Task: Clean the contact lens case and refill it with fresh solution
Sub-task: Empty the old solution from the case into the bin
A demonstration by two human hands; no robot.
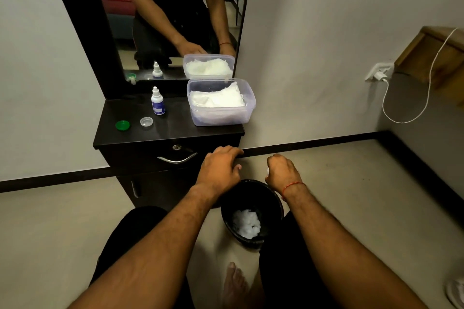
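Used tissue is being dropped into the bin; wiping step is judged to be ending.

Left to right: green cap [122, 125] and clear cap [146, 121] are lying open on the dresser [175, 130], bottle [158, 101] standing just behind, tissue box [221, 101] at right. Left hand [221, 168] is being held loosely curled, contents untellable; right hand [281, 170] is being pinched on a white scrap above the bin [251, 213]. Case body is not being seen. Next: reaching back up for the bottle; nothing is blocking.
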